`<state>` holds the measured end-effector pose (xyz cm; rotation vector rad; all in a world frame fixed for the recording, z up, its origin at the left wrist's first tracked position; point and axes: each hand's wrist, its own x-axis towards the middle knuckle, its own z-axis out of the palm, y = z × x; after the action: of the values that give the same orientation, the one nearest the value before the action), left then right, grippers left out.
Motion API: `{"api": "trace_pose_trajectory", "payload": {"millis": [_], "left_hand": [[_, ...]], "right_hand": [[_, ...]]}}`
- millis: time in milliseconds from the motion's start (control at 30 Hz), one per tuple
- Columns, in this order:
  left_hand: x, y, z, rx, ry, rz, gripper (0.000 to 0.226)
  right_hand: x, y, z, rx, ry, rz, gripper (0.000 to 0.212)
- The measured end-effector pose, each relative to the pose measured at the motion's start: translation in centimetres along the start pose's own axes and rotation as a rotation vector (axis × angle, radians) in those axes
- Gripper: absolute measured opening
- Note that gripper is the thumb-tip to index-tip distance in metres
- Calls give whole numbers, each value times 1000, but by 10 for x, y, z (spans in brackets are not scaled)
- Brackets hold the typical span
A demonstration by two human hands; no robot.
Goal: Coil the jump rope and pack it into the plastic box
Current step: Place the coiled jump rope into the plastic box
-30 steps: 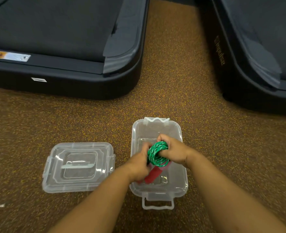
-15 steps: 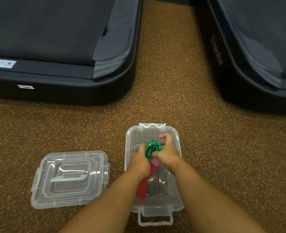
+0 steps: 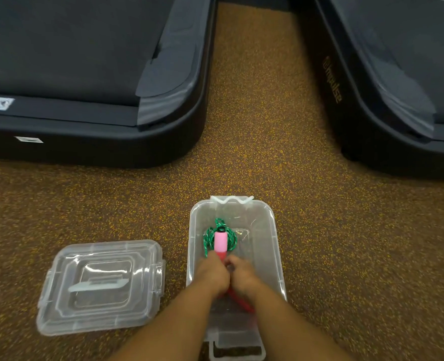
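Observation:
A clear plastic box [image 3: 269,227] stands open on the speckled floor. Inside it lies the coiled green jump rope [image 3: 208,239], with a pink handle [image 3: 220,241] lying across the coil. A red handle [image 3: 240,302] shows between my wrists at the box's near end. My left hand [image 3: 213,276] and my right hand [image 3: 243,276] are both inside the box, side by side, fingers curled around the handles' red parts just below the pink grip. How the handles join under my hands is hidden.
The box's clear lid [image 3: 99,286] lies flat on the floor to the left. A black treadmill deck [image 3: 85,74] fills the far left and another treadmill [image 3: 398,82] the far right, with a strip of brown floor [image 3: 254,126] between them.
The coil went from held above the box down onto its bottom. Both hands slid back from the coil toward me onto the handles, and the pink handle now lies over the coil.

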<state>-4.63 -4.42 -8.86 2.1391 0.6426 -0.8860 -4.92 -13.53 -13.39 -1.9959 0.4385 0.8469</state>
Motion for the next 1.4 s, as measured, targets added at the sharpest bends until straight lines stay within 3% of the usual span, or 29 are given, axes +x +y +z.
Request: {"api": "trace_pose_trajectory", "payload": {"millis": [133, 233, 367, 467, 533, 633, 700, 800, 967, 1067, 1167, 1233, 1333, 1400], "left_hand": [[0, 0, -2, 47, 37, -12, 36], [2, -2, -2, 30, 33, 21, 37], [1, -4, -3, -7, 50, 103, 36], [1, -2, -4, 67, 57, 134, 28], [2, 5, -6, 152, 63, 151, 19], [7, 19, -9, 370, 60, 170, 31], [7, 26, -13, 505, 66, 149, 37], [11, 27, -15, 619, 75, 154, 40], [4, 19, -7, 680, 65, 200, 60], [-5, 10, 0, 901, 128, 315, 55], [-6, -4, 12, 1194, 2, 283, 60], [-6, -10, 16, 1332, -115, 251, 65], [-10, -10, 15, 1357, -155, 265, 65], [-14, -8, 12, 1312, -119, 277, 64]], "right_hand": [[-8, -7, 2, 193, -18, 49, 22], [-11, -17, 7, 301, -136, 70, 42], [-16, -22, 7, 344, -239, 36, 29], [-13, -13, 4, 243, 30, -50, 30], [-10, 2, -2, -6, 197, -151, 24], [-20, 3, -7, -159, 400, -186, 22], [-25, -4, -8, -259, 442, -170, 22], [-25, -11, -5, -389, 385, -72, 27], [-12, 7, 6, -241, 307, 81, 33], [-14, 12, 7, -257, 232, 94, 35], [-22, 11, 3, -317, 187, 120, 42], [-30, 4, -2, -331, 45, 135, 55], [-39, -2, -4, -403, -81, 136, 63], [-43, -5, -5, -393, -51, 130, 65]]}}
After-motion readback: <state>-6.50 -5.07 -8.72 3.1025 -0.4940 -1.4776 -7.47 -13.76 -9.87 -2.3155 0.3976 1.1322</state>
